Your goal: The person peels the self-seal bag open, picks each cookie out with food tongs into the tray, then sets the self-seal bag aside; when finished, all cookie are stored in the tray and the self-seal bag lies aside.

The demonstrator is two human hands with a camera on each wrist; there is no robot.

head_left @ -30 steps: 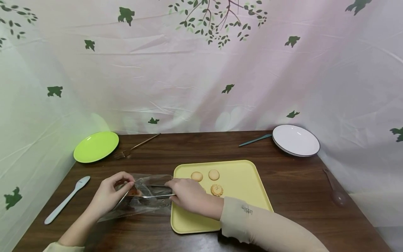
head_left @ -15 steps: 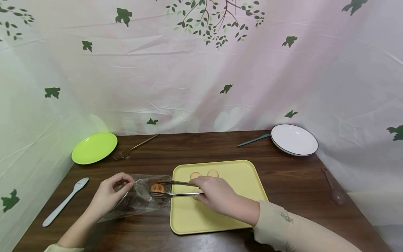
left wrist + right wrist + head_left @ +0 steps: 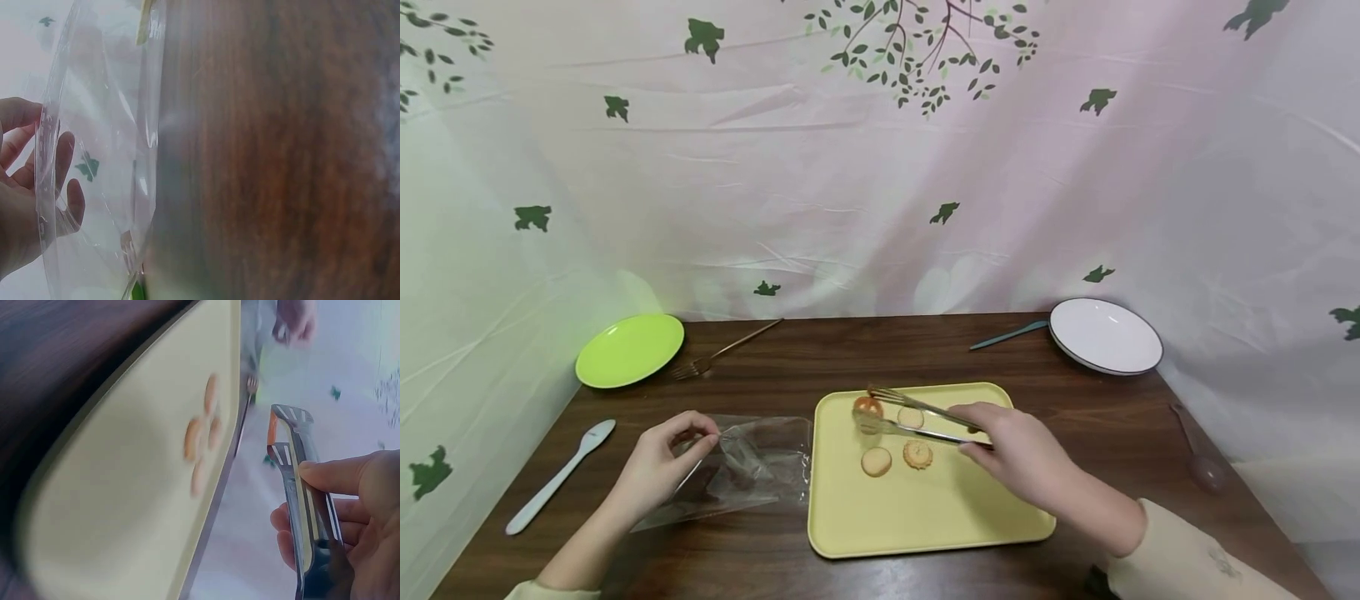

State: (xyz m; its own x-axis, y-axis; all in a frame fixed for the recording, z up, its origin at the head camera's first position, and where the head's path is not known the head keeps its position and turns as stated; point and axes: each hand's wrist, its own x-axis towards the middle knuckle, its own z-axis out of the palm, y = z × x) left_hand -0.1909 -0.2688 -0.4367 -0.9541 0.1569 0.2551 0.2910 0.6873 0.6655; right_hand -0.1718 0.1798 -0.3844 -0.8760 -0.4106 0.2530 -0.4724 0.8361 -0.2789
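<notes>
My left hand [image 3: 662, 458] pinches the edge of a clear plastic bag [image 3: 760, 457], which lies flattened beside the tray; the left wrist view shows the bag [image 3: 103, 119] spread against the fingers. With my right hand [image 3: 1026, 457] I hold metal tongs [image 3: 928, 433] above the yellow tray [image 3: 940, 521]. Between the tongs' slotted tips is an orange-brown round cookie [image 3: 868, 406]; only its edge [image 3: 272, 429] shows in the right wrist view. A fluted cookie [image 3: 917, 454] and plain round cookies [image 3: 876, 462] lie on the tray, one partly hidden by the tongs.
A green plate [image 3: 630, 351] and a fork [image 3: 730, 346] are at the back left, a white spreader [image 3: 561, 477] at the left. A teal knife [image 3: 1009, 335] and white plate [image 3: 1105, 335] lie at the back right. A clear spoon [image 3: 1202, 462] rests at the right edge.
My right hand has drawn the tongs, with the orange-brown cookie, out of the bag and rightward over the tray. The left hand stays at the bag, which has sunk flatter.
</notes>
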